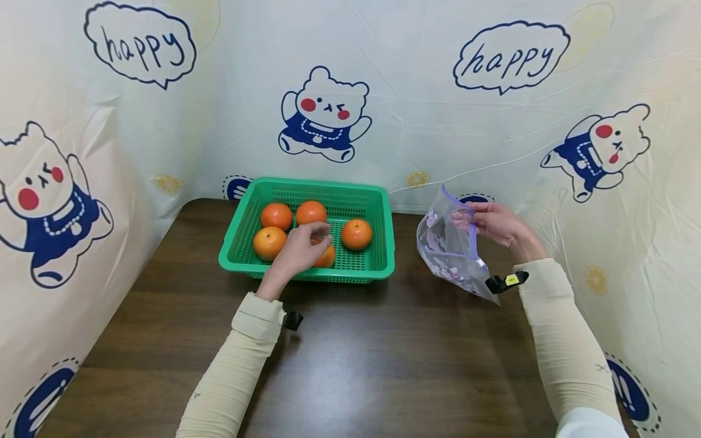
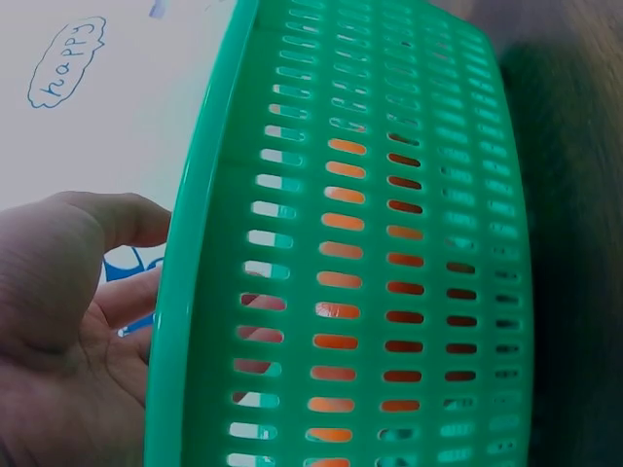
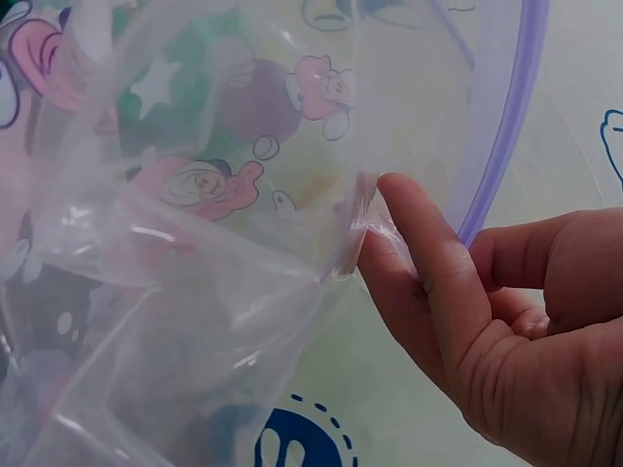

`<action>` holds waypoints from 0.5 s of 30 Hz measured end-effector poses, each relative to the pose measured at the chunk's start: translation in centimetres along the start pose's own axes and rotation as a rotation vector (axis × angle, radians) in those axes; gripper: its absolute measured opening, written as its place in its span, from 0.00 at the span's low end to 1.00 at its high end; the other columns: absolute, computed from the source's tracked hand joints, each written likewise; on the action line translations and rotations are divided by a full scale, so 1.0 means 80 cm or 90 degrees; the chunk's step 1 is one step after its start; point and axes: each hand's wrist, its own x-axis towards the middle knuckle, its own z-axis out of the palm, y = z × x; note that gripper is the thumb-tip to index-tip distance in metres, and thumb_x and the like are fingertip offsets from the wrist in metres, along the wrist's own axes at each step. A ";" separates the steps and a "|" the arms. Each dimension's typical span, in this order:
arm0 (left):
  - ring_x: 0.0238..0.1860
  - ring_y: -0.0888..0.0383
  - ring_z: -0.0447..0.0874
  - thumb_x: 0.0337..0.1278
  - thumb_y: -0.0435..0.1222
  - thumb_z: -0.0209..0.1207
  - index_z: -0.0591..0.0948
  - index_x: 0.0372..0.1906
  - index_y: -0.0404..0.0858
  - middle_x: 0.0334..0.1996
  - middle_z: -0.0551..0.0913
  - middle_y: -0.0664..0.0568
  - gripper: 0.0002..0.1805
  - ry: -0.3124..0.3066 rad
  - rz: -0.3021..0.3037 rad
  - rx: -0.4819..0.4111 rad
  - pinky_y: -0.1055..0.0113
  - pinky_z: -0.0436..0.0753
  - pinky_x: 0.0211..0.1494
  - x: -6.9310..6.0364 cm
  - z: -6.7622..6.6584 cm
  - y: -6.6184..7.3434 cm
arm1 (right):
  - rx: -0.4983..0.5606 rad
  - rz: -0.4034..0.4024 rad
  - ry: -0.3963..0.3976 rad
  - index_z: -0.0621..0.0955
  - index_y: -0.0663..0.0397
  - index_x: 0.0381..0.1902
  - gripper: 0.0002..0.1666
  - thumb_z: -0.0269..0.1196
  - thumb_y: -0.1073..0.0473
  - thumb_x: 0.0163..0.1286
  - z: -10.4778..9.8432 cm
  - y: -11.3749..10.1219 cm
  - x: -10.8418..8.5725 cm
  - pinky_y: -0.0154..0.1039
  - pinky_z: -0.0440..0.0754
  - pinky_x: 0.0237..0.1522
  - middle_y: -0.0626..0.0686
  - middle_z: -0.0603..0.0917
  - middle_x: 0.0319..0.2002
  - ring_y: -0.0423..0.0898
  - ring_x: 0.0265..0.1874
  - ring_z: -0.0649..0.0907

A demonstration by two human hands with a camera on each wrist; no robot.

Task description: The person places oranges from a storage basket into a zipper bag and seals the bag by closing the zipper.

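Note:
My left hand (image 1: pixel 303 248) is over the front of a green basket (image 1: pixel 386 261), just above a mandarin (image 1: pixel 327 257) that it partly covers. Its fingers look loosely bent, and no grip on the fruit shows; the basket wall hides part of the hand in the left wrist view. Around it lie other mandarins, one (image 1: pixel 357 235) to the right and several to the left and behind. At the right, my right hand (image 1: pixel 495 224) pinches the purple-edged rim of a clear zip bag (image 1: pixel 446 258) with printed cartoon figures. The bag hangs with its mouth partly spread.
The basket and the bag are at the far side of a dark wooden table (image 1: pixel 383 359). A pale printed cloth (image 1: pixel 411 109) with bears and "happy" bubbles rises behind the table and along its sides.

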 end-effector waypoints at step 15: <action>0.68 0.41 0.73 0.71 0.38 0.59 0.74 0.69 0.35 0.68 0.75 0.40 0.26 -0.001 -0.015 0.041 0.44 0.76 0.66 0.000 -0.006 -0.016 | 0.010 -0.009 -0.015 0.62 0.80 0.68 0.22 0.41 0.75 0.80 0.002 -0.002 0.000 0.33 0.87 0.45 0.49 0.91 0.40 0.41 0.41 0.90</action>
